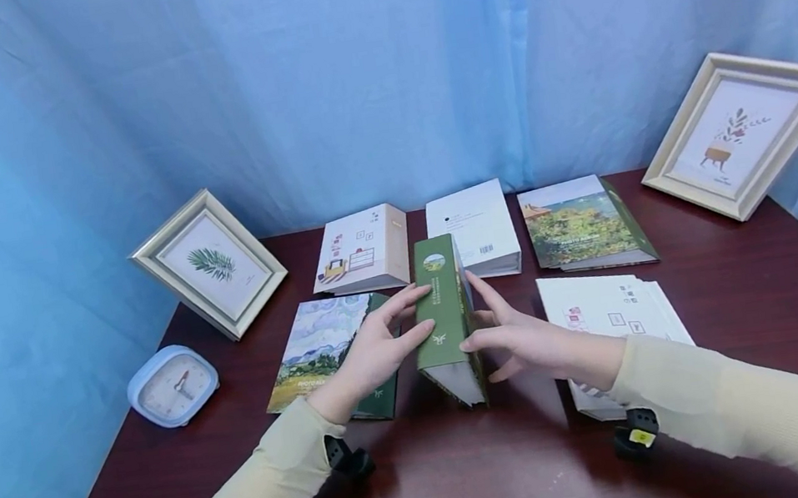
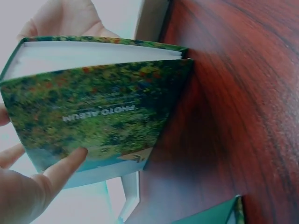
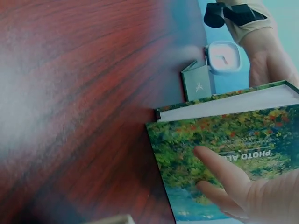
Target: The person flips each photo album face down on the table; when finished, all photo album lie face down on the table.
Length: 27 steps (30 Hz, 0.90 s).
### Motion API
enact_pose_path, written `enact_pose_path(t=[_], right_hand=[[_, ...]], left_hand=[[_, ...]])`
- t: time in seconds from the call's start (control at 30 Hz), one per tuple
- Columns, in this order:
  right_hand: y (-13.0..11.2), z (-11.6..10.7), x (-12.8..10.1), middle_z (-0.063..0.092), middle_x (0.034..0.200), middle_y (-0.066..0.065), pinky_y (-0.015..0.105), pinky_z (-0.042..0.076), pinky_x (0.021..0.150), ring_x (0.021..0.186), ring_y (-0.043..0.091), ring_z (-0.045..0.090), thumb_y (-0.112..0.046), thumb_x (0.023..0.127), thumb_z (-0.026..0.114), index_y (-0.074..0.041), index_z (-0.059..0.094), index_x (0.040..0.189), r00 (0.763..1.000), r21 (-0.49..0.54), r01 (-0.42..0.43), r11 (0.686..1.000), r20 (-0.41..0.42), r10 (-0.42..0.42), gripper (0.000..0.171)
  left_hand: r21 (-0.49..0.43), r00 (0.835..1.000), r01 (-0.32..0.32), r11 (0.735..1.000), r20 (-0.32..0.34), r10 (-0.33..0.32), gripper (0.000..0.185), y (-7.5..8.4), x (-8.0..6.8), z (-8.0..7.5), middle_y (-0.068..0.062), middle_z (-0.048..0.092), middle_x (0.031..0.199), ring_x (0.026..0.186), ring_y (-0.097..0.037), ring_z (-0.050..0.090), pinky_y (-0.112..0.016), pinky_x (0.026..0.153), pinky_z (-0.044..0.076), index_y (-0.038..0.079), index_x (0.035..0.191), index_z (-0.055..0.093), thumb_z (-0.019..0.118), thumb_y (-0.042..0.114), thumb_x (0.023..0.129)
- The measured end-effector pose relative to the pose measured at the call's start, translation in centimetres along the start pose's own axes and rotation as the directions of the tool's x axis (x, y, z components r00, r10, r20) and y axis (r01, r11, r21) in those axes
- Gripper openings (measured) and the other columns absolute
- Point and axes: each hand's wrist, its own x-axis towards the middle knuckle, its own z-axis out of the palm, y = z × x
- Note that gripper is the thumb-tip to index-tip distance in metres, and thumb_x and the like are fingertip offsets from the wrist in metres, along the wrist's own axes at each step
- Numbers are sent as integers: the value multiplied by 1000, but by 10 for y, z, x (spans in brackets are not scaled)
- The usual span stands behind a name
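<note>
A green photo album (image 1: 439, 307) stands on its edge at the table's middle, its spine turned up and its white pages showing at the near end. My left hand (image 1: 370, 349) holds it from the left, with fingertips and thumb at the spine. From the other side my right hand (image 1: 520, 338) grips it, thumb near the spine's lower corner and fingers spread along the cover. In the left wrist view, a thumb lies on the painted cover (image 2: 107, 107) with its "PHOTO ALBUM" lettering. Fingers (image 3: 224, 172) of the right hand press the painted cover in the right wrist view.
A landscape album (image 1: 321, 343) lies left of the hands, partly under the left one. White albums (image 1: 472, 227) (image 1: 607, 306), a beige-spined album (image 1: 361, 245) and a garden-picture album (image 1: 580, 221) lie around. Picture frames (image 1: 215, 265) (image 1: 743, 136) and a blue clock (image 1: 173, 385) stand at the sides.
</note>
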Motion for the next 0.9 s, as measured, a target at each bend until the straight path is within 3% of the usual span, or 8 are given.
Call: enact_pose_path(t=[0.3,0.43,0.57,0.7,0.9], right_hand=[[-4,-12,-10,-13,156,20,63,41,94,134,53,25,-13,90,55,-38,-12,150,1000,-60,23,998,23,-22,93],[-5,-17,-15,-12,157,18,60,42,95,132,50,32,-15,92,56,-37,-13,150,999,-107,29,994,33,-26,93],[-5,-22,-18,-13,157,18,58,43,96,131,48,36,-13,92,55,-36,-14,150,998,-97,27,995,55,-22,93],[-5,-28,-21,-14,157,20,56,45,95,125,43,46,-10,93,54,-35,-15,149,995,-54,42,998,88,-37,93],[-1,-37,-25,-16,155,24,51,47,95,115,27,57,-7,93,56,-31,-18,149,985,30,83,996,149,-86,96]], left_hand=[[-5,991,-81,997,111,81,50,-12,4,5,-6,13,159,136,-28,39,-42,104,39,14,147,37,51,18,99],[-117,981,-97,988,158,115,55,-20,6,9,-4,5,161,143,-29,24,-49,109,34,14,150,29,48,29,100],[-245,957,-134,960,220,190,83,-30,9,15,-6,-4,161,144,-34,16,-44,107,37,8,152,18,52,51,90],[-293,937,-170,941,248,246,105,-37,12,20,-6,-9,160,145,-36,13,-33,104,40,4,152,12,61,58,77],[-278,942,-163,947,241,233,108,-34,15,25,-2,-7,160,144,-33,16,-38,100,46,8,152,16,66,59,71]])
